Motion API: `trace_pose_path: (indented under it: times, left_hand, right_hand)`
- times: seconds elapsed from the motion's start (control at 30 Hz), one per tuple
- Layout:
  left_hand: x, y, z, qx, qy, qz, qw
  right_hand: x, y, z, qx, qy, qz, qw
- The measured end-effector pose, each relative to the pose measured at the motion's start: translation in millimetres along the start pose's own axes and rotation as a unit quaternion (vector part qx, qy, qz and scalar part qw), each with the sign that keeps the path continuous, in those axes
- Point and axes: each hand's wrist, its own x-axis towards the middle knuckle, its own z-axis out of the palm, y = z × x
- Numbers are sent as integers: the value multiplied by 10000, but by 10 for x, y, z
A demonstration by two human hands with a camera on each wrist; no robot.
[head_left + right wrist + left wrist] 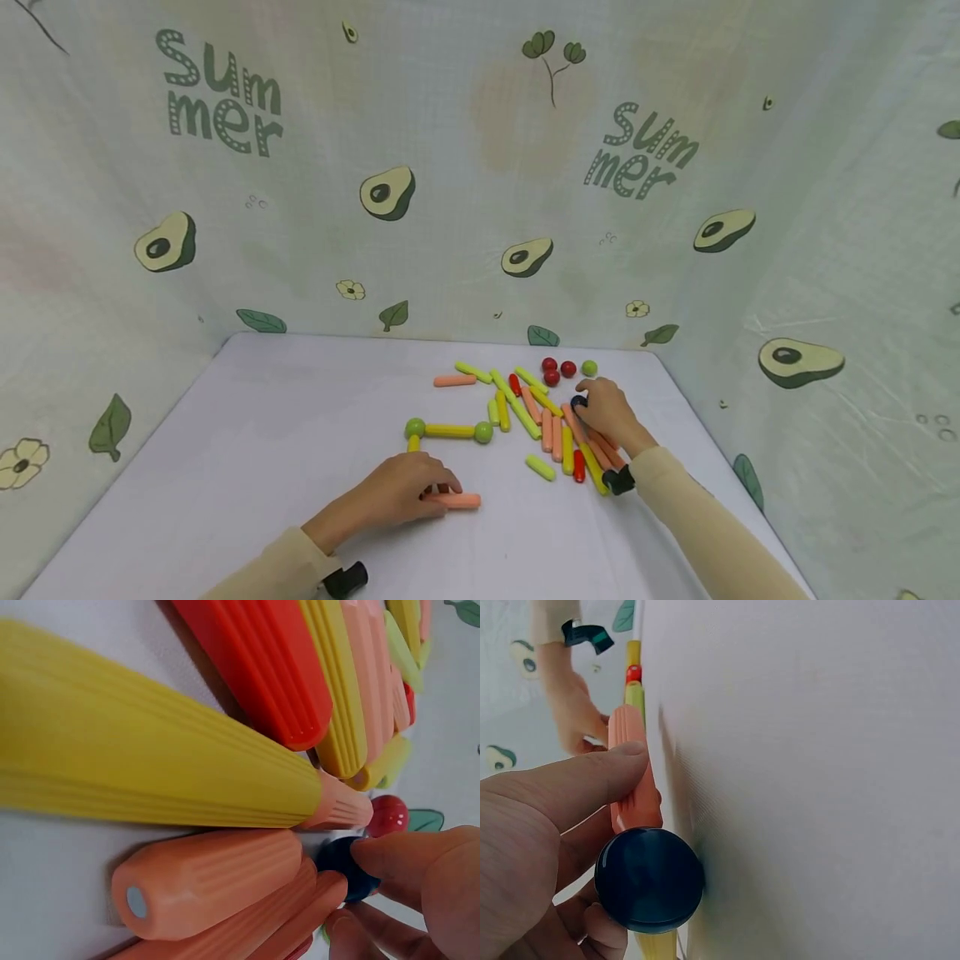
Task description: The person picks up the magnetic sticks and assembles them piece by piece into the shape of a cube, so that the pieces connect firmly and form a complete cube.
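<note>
My left hand (405,490) pinches a ridged orange magnetic rod (636,791) between thumb and fingers, low over the table. A dark blue ball (650,880) sits against the rod's near end, with part of a yellow rod (656,945) showing below it. Beyond that hand, a yellow rod (448,431) joins two green balls (483,432), and another yellow rod (413,444) runs from the left ball toward the hand. At the right, my right hand (609,412) pinches another dark blue ball (346,868) between thumb and finger, beside several orange rods (217,881).
Loose rods lie in a spread pile left of my right hand, including a long yellow-green one (517,407) and a red one (262,675). Red balls (551,377) and a green ball (589,367) sit at the back. A short yellow-green rod (540,467) lies apart, nearer the front.
</note>
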Motion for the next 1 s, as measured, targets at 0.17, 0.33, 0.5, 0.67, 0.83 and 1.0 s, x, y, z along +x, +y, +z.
trace_pose_path:
  times: [0.17,0.33,0.5,0.67,0.83,1.0]
  left_hand:
    - [2,1,-13,-23,-21,-22,10000]
    - [7,11,-22,-46,-68,-50,10000]
    - [8,8,-30,-56,-74,-27,10000]
    - [1,0,-38,-48,-64,-47,10000]
    - [-3,-4,-40,-79,-66,-73,9999]
    - [-5,-8,-39,-129,-68,-36,9999]
  right_hand:
    - [19,18,17,-122,-162,72,9998]
    - [26,30,11,-143,-198,46,9997]
    - [17,50,21,-68,-257,87,9996]
    - [18,68,51,-38,-171,-24,9998]
    - [-14,76,51,-45,64,-275,9996]
    - [-97,55,-10,41,196,-341,9992]
